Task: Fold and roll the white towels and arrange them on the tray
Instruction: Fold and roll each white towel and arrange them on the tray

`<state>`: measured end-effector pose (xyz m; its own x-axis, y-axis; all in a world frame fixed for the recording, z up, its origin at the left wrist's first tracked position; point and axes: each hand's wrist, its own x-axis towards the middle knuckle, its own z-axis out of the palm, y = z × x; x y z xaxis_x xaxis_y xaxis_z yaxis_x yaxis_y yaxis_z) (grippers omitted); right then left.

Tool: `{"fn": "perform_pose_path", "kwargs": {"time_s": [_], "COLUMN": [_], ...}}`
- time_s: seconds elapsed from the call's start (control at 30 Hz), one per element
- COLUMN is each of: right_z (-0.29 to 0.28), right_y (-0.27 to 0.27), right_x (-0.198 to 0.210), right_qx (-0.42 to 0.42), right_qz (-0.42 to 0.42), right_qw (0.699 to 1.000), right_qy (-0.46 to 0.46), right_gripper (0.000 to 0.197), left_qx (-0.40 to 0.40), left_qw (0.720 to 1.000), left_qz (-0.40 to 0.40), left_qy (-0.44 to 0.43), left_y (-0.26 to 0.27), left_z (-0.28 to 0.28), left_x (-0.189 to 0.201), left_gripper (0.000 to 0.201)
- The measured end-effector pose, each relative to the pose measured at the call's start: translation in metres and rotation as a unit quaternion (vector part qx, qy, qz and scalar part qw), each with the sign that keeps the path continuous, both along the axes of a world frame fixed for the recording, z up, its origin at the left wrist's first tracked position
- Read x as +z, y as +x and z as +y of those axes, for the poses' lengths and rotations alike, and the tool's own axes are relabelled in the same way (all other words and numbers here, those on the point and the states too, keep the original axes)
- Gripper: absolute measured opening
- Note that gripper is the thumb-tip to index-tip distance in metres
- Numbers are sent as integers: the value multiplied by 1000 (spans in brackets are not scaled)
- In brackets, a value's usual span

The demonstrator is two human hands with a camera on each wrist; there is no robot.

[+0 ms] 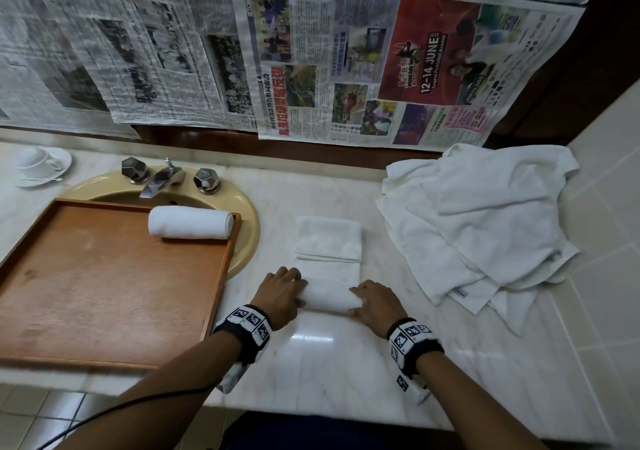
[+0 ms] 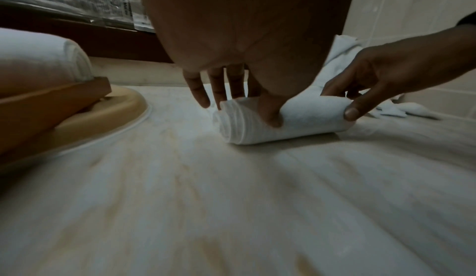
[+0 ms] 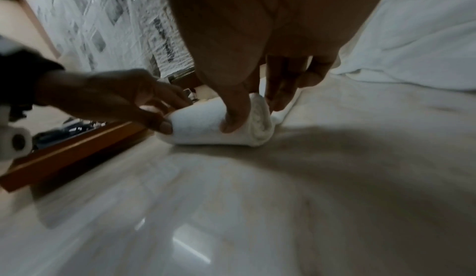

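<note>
Both my forearms reach up from the bottom of the frame, wrists low over the marble bench (image 1: 322, 363), palms down. My left hand (image 1: 279, 296) curls its grip round the left end of the half-rolled towel (image 1: 329, 276) at lower centre, thumb tucked against the near side of the roll, fingers draped over the top. My right hand (image 1: 375, 302) pinches the right end the same way, thumb pressed into the roll and fingers over its far side. The unrolled part of the towel lies flat on the bench, stretching toward the middle of the frame. A finished rolled towel (image 1: 190, 222) sits in the far right corner of the wooden tray (image 1: 104, 293) at left. A loose heap of white towels (image 1: 485, 221) lies at right
</note>
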<state>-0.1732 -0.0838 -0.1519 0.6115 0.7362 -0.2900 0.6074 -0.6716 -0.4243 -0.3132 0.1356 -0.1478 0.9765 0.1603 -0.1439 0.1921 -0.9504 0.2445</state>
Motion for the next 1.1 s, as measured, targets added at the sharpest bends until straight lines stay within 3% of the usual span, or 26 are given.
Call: {"fn": "perform_pose_path", "kwargs": {"time_s": [0.13, 0.23, 0.37, 0.47, 0.57, 0.73, 0.8, 0.9, 0.97, 1.1], "right_z": [-12, -11, -3, -3, 1, 0, 2, 11, 13, 13], "right_y": [-1, 3, 7, 3, -6, -13, -10, -1, 6, 12], "right_x": [3, 4, 5, 6, 5, -9, -11, -9, -6, -1], "right_qx": [-98, -133, -183, -177, -109, -14, -14, -52, -52, -28], "right_qz": [103, 123, 137, 65, -30, -94, -100, -50, -22, 4], "right_qw": [988, 981, 971, 976, 983, 989, 988, 988, 993, 999], "right_qy": [60, 70, 74, 114, 145, 111, 120, 137, 105, 34], "right_gripper": [45, 35, 22, 23, 21, 54, 47, 41, 44, 49], "left_qx": [-7, 42, 89, 138, 174, 196, 187, 90, 24, -15], "left_qw": [998, 990, 977, 967, 961, 956, 967, 996, 998, 998], "left_qz": [18, 17, 3, 14, 25, 42, 42, -7, -52, -42], "left_qy": [-68, -137, -195, -215, -213, -214, -166, -27, -25, -38], "left_y": [-10, -5, 6, 11, 17, 28, 30, 30, 26, 15], "left_z": [5, 6, 9, 11, 12, 17, 16, 4, -10, -23], "left_x": [-5, -3, 4, 5, 5, 10, 13, 18, 13, -7], "left_gripper": [39, 38, 21, 18, 21, 22, 22, 29, 39, 53]}}
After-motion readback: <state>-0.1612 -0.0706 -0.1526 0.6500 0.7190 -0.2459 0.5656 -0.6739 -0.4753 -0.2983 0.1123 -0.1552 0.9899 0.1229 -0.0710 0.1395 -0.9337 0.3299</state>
